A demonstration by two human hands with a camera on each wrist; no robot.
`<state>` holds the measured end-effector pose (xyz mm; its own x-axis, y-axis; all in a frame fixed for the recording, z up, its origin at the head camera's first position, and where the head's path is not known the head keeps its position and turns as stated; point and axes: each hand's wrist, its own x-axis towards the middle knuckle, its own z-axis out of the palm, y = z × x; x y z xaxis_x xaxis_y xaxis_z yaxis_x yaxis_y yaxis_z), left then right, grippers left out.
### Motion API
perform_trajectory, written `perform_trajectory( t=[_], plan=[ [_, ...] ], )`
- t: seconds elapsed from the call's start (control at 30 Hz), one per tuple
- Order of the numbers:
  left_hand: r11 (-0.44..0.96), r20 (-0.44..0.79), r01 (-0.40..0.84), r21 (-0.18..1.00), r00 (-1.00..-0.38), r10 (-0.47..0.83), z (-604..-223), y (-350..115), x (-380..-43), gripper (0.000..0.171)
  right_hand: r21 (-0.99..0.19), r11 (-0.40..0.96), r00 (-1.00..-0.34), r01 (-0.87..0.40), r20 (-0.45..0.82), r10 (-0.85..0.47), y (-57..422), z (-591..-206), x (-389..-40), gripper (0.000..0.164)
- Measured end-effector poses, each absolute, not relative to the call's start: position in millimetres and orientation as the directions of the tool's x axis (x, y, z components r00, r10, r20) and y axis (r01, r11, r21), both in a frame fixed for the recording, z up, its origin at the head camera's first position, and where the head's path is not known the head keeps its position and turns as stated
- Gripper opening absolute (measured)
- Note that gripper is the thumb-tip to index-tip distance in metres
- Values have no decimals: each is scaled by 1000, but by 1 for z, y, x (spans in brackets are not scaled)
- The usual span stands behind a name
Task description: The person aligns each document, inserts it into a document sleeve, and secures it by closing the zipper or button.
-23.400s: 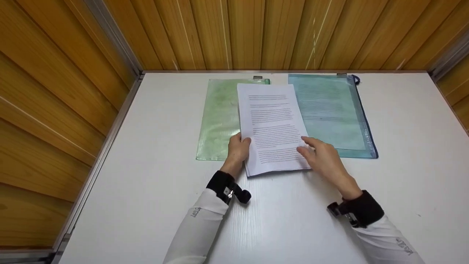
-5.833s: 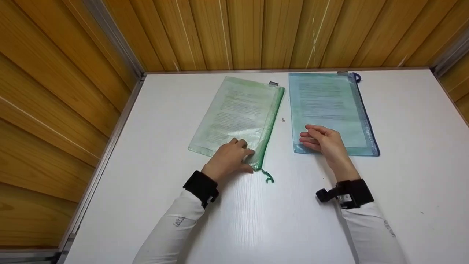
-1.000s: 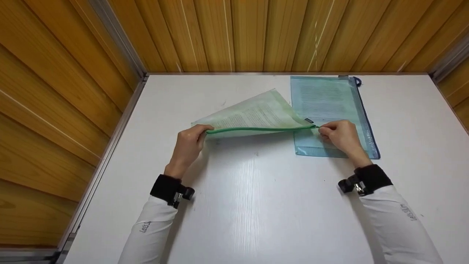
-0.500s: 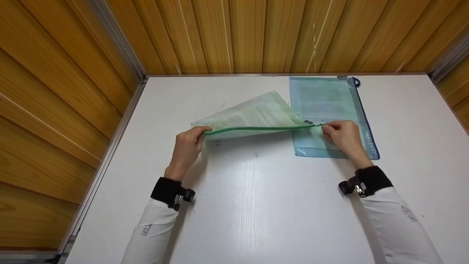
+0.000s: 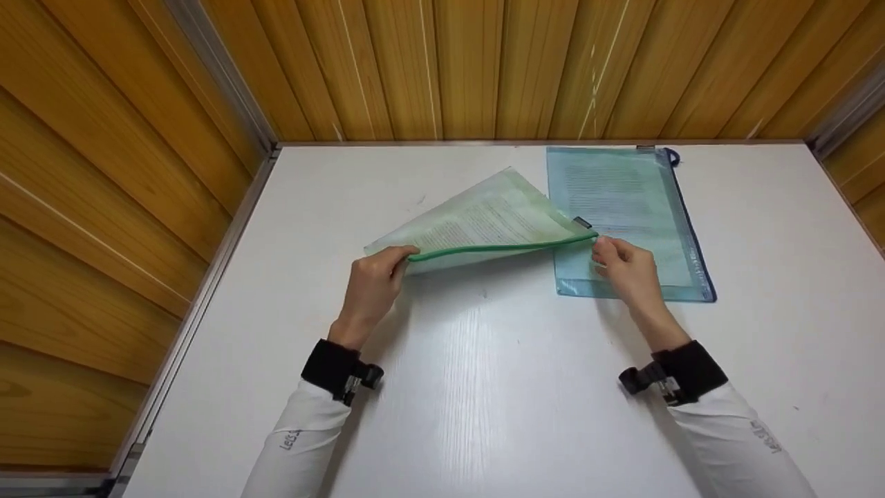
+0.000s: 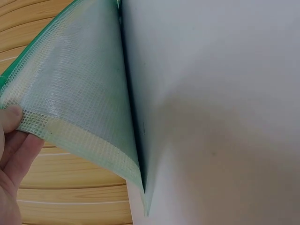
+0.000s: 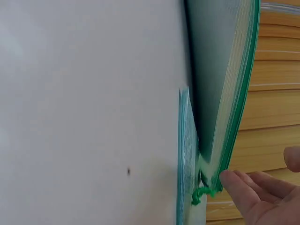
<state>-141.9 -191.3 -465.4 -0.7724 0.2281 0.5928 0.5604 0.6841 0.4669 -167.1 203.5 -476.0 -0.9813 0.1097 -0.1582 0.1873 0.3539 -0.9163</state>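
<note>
A translucent green zip folder (image 5: pixel 484 214) with printed sheets inside is held up at its zipper edge, tilted over the white table. My left hand (image 5: pixel 377 280) pinches the left end of that edge; in the left wrist view, thumb and fingers grip its mesh corner (image 6: pixel 35 122). At the other end, my right hand (image 5: pixel 629 273) touches the corner with its fingertips (image 7: pixel 229 180), the thumb standing apart. The green zipper cord (image 7: pixel 204 192) dangles free beside those fingers. A blue zip folder (image 5: pixel 608 194) with printed paper lies flat, partly under the green one and my right hand.
The white table (image 5: pixel 470 401) ends at a wood-patterned panel (image 5: pixel 463 69) at the back. Another such panel (image 5: pixel 90 242) stands along the left side. A dark blue loop (image 5: pixel 673 158) sits at the blue folder's upper right corner.
Half a second ago my right fingers pinched the green cord and pulled it rightward; now they have let it go and touch the folder corner. My left hand has shifted slightly right.
</note>
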Motion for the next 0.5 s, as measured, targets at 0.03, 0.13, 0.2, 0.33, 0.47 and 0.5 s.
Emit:
perform_trajectory(
  t=[0.03,0.13,0.2,0.33,0.47,0.5],
  plan=[
    [684,596,566,460,-768,235,-465,-189,-141,17,-929,297,-975,222,-207,82,200,-476,-166,66],
    [674,609,591,443,-750,258,-467,-182,-140,17,-933,140,-941,332,-338,-19,190,-478,-162,75],
    [670,617,609,426,-737,277,-468,-176,-138,17,-917,29,-913,398,-399,-84,182,-479,-160,77],
    [645,626,652,399,-708,327,-471,-164,-134,17,-871,-164,-882,463,-436,-177,166,-482,-157,81],
    [611,627,696,378,-677,384,-472,-151,-130,17,-805,-334,-870,491,-430,-241,152,-482,-159,83],
    [604,628,705,372,-670,396,-473,-148,-129,17,-784,-371,-867,497,-431,-250,148,-482,-160,83]
  ],
)
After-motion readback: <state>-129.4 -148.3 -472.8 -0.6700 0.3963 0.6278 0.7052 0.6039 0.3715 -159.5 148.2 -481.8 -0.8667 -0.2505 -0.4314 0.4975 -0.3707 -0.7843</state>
